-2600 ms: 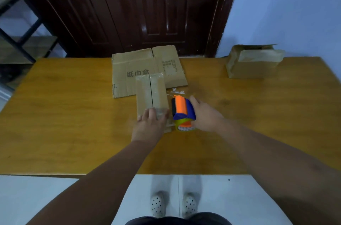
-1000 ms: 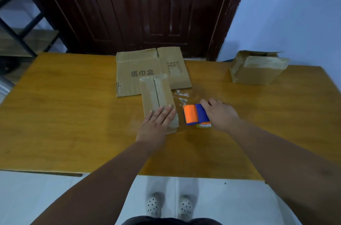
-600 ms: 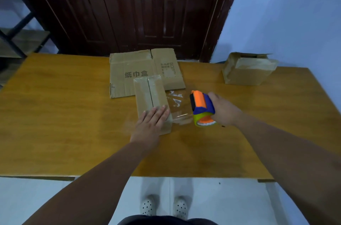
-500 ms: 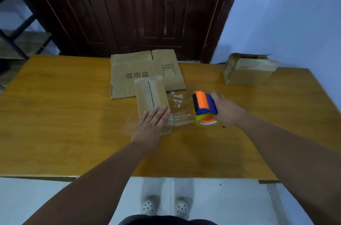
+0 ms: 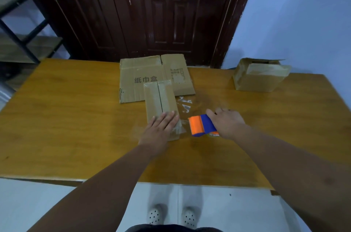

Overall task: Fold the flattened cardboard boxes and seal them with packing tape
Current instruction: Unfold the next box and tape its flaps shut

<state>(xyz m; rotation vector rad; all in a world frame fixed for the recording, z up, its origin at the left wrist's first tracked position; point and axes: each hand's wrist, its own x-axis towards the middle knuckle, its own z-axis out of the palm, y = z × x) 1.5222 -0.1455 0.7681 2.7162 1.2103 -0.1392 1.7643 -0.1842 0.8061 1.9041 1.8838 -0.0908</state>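
A small folded cardboard box [image 5: 159, 96] lies on the wooden table [image 5: 66, 117], its top seam running away from me. My left hand [image 5: 161, 127] presses flat on its near end with straight fingers. Clear tape [image 5: 183, 106] stretches from the box's right side to an orange and blue tape dispenser [image 5: 202, 126]. My right hand [image 5: 226, 124] grips the dispenser, which lies low on the table just right of the box.
A flattened cardboard box [image 5: 152, 77] with printed characters lies behind the small one. An assembled box [image 5: 260, 75] with an open top stands at the table's far right. Beyond the table are a dark door [image 5: 152, 13] and a shelf [image 5: 22, 41] at left.
My right hand has tipped the dispenser down flat onto the table and brought it slightly closer to the box. My left hand stays pressed on the box.
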